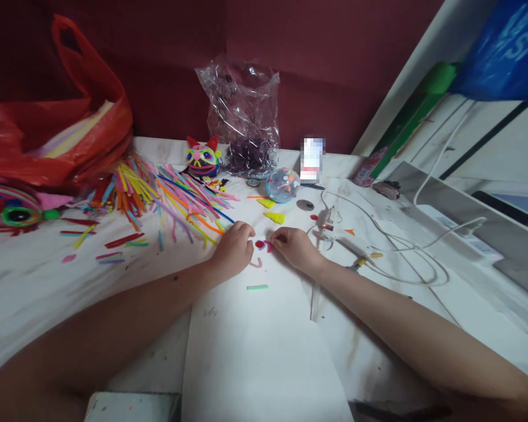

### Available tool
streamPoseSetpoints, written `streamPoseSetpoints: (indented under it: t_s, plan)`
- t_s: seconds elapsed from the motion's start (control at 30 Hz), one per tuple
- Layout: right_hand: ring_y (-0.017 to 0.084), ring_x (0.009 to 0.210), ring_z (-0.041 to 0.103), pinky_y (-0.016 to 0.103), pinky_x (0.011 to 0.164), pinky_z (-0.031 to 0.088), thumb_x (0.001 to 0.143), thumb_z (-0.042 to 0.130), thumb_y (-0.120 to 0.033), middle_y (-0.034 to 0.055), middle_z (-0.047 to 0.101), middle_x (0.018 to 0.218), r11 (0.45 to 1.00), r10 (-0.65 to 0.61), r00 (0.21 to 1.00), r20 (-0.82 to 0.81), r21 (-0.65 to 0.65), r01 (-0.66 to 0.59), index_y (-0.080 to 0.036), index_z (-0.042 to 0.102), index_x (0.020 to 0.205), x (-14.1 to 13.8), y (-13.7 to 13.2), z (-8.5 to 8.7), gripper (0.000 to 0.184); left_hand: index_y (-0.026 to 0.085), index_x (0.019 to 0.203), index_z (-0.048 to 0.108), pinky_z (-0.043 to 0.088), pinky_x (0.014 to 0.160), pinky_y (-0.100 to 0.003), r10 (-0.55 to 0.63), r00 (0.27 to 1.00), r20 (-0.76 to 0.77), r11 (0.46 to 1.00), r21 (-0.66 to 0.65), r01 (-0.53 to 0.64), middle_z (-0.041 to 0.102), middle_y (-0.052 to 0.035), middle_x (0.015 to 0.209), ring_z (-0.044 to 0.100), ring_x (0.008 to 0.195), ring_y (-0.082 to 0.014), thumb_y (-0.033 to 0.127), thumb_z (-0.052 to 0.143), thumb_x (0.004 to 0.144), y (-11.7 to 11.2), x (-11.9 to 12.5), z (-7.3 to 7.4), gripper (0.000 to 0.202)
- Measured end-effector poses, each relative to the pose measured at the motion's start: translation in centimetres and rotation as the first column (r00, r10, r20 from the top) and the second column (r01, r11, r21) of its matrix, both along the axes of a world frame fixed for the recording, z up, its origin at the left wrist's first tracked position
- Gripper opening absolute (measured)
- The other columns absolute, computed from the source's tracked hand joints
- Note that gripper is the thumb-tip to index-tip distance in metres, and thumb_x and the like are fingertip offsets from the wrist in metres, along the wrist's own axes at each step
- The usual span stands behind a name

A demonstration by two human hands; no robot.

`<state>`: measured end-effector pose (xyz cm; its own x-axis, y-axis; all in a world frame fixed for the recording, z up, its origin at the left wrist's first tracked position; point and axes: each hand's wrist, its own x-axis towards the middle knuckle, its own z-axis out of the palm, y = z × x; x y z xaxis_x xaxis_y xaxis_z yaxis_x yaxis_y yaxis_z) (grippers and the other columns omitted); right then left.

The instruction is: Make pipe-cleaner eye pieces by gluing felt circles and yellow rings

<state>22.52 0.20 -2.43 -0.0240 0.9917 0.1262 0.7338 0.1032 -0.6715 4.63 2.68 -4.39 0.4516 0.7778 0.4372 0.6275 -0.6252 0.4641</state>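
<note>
My left hand (234, 249), its fingers curled inward, rests on a white sheet of paper (264, 351); whatever it may hold is hidden. Opposite it, my right hand (295, 249) pinches a small curved magenta piece (269, 247) between thumb and fingers. Between the two hands lies a small dark red piece (259, 244), close to the magenta one. Just below them on the paper is a bent pink strip (257, 263), with a short green strip (257, 287) nearer to me.
Many coloured pipe cleaners (185, 199) spread at the left beside a red plastic bag (92, 111). Behind stand a decorated cat-faced ball (202, 157), a clear bag of dark shreds (250, 129) and a clear ball (283, 184). A glue gun (328, 220) and white cables (405, 246) lie right.
</note>
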Motion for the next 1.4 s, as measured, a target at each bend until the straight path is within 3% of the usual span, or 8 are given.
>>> streamPoseSetpoints:
  t_s: [0.17,0.27,0.37,0.6,0.8,0.97,1.13,1.4]
  plan:
    - [0.015,0.069,0.06,0.024,0.065,0.045,0.073,0.063,-0.019,0.0049,0.069,0.083,0.987,0.125,0.984,0.125,0.082,-0.136,-0.017,0.069,0.09,0.6,-0.7,-0.3,0.018,0.018,0.083,0.048,0.045,0.084,-0.035,-0.014,0.999,-0.048,1.0,-0.005,0.014,0.056,-0.0069,0.09,0.053,0.092,-0.0211,0.001,0.043,0.071,-0.2,0.2,0.2,0.021]
    - [0.016,0.079,0.063,0.025,0.074,0.047,0.075,0.06,-0.013,0.0073,0.07,0.092,0.977,0.152,0.973,0.174,0.119,-0.174,-0.017,0.071,0.09,0.5,-0.8,-0.5,0.019,0.018,0.081,0.048,0.045,0.083,-0.035,-0.01,0.998,-0.063,1.0,-0.013,0.009,0.056,-0.0067,0.089,0.053,0.091,-0.0211,0.002,0.043,0.071,-0.3,0.2,0.4,0.02]
    - [0.015,0.076,0.063,0.024,0.072,0.046,0.073,0.061,-0.009,0.0059,0.071,0.088,0.982,0.131,0.977,0.166,0.114,-0.151,-0.017,0.071,0.087,0.2,-0.6,-0.4,0.019,0.018,0.081,0.049,0.045,0.083,-0.035,-0.014,0.997,-0.071,1.0,-0.018,0.013,0.056,-0.0069,0.089,0.053,0.092,-0.0214,0.002,0.043,0.07,-0.4,0.2,0.5,0.02]
    - [0.015,0.066,0.06,0.022,0.06,0.042,0.073,0.065,-0.018,0.006,0.07,0.077,0.988,0.098,0.968,0.232,0.096,-0.122,-0.016,0.072,0.076,0.1,-0.4,0.2,0.008,0.018,0.082,0.049,0.045,0.084,-0.036,-0.015,0.997,-0.073,1.0,0.0,0.015,0.057,-0.0066,0.09,0.053,0.093,-0.0214,0.003,0.045,0.07,-0.2,0.1,0.2,0.019]
    - [0.016,0.072,0.059,0.022,0.066,0.042,0.073,0.062,-0.012,0.0061,0.068,0.077,0.976,0.164,0.952,0.257,0.099,-0.194,-0.017,0.074,0.082,-0.2,-0.1,0.2,0.016,0.017,0.082,0.049,0.045,0.083,-0.036,-0.016,0.996,-0.086,1.0,0.001,0.016,0.058,-0.0072,0.089,0.053,0.092,-0.0219,0.003,0.045,0.07,-0.3,0.1,0.4,0.019]
    - [0.014,0.066,0.056,0.022,0.061,0.04,0.073,0.064,-0.019,0.0044,0.065,0.074,0.98,0.157,0.961,0.226,0.086,-0.18,-0.015,0.072,0.087,-0.2,0.0,0.2,0.017,0.018,0.082,0.049,0.046,0.083,-0.035,-0.014,0.996,-0.084,1.0,-0.001,0.014,0.057,-0.0062,0.089,0.054,0.092,-0.0211,0.003,0.045,0.07,-0.4,0.1,0.5,0.019]
    - [0.014,0.065,0.051,0.022,0.061,0.037,0.076,0.06,-0.018,0.0019,0.057,0.065,0.965,0.214,0.933,0.29,0.084,-0.247,-0.016,0.072,0.086,-0.4,-0.3,0.7,0.015,0.018,0.083,0.049,0.046,0.082,-0.035,-0.02,0.995,-0.097,1.0,0.011,0.021,0.057,-0.0061,0.088,0.054,0.091,-0.0212,0.004,0.046,0.071,-0.4,0.1,0.5,0.019]
    - [0.013,0.065,0.053,0.023,0.061,0.039,0.073,0.062,-0.019,0.0023,0.06,0.071,0.975,0.204,0.951,0.232,0.035,-0.218,-0.017,0.073,0.09,-0.4,0.0,0.5,0.02,0.019,0.083,0.048,0.046,0.083,-0.035,-0.014,0.995,-0.103,1.0,0.007,0.015,0.057,-0.0055,0.089,0.054,0.092,-0.0207,0.004,0.046,0.072,-0.4,0.1,0.6,0.019]
